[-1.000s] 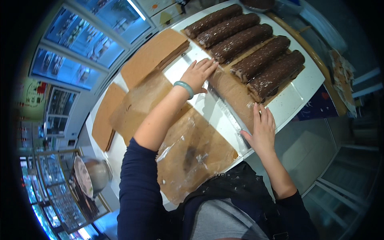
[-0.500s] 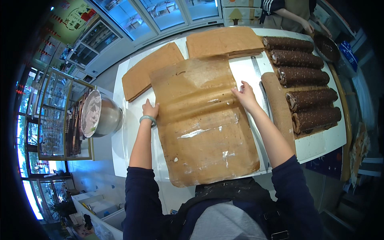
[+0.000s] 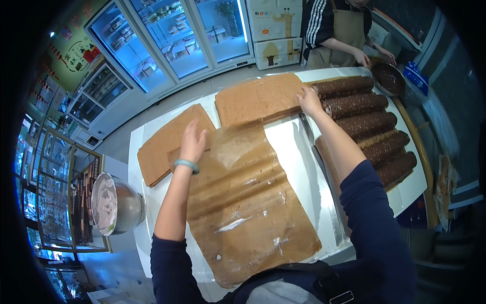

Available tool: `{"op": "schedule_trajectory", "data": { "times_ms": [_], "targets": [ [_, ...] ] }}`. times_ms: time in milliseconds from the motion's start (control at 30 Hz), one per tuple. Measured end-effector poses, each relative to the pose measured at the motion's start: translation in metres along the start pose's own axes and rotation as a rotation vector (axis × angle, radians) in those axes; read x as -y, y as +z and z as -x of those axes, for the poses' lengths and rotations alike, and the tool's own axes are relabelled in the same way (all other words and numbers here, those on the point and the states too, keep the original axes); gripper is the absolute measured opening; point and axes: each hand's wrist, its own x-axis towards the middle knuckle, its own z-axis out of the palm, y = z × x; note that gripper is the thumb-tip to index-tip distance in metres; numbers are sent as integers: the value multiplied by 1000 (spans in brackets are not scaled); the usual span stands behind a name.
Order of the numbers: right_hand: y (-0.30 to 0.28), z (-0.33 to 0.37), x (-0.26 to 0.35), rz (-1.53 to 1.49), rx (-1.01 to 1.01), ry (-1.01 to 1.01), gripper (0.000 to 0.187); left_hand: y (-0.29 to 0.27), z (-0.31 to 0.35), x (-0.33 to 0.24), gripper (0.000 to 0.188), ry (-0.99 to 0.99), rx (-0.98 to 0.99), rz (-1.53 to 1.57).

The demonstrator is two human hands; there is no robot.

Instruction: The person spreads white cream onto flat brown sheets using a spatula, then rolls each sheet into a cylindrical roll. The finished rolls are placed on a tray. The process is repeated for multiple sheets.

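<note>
A brown, smeared baking sheet liner [image 3: 253, 207] lies spread on the white table in front of me. My left hand [image 3: 193, 143], slightly blurred, is over the liner's far left corner beside a stack of brown sponge cake sheets [image 3: 169, 139]. Its fingers point away from me with the thumb apart, holding nothing I can see. My right hand [image 3: 309, 102] reaches to the right end of a second sponge sheet stack [image 3: 258, 99], fingers apart at its corner. Whether the fingertips touch the cake is unclear. Close by lie several chocolate-coated cake rolls [image 3: 357, 105].
A metal bowl of pale cream [image 3: 119, 205] stands left of the table [image 3: 293, 147]. A long metal strip [image 3: 321, 172] and a plain brown roll, partly behind my right arm, lie right of the liner. Across the table, a person [image 3: 336, 38] works at a chocolate bowl [image 3: 389, 79].
Both hands have left the liner's side edges and moved forward, the left toward the left cake stack, the right to the far stack's corner. The view has tilted up.
</note>
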Motion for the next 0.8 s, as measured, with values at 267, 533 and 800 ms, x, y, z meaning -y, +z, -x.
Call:
{"op": "schedule_trajectory", "data": {
  "times_ms": [267,533,800],
  "targets": [
    [24,-83,-11,344,211,152,51,123,-139,-9,53,-394,122,208],
    [19,-120,11,-27,225,565,44,109,-168,-22,25,-834,184,900],
    [2,-103,13,-368,223,43,33,106,-158,-36,28,-12,-121,446]
  ]
}}
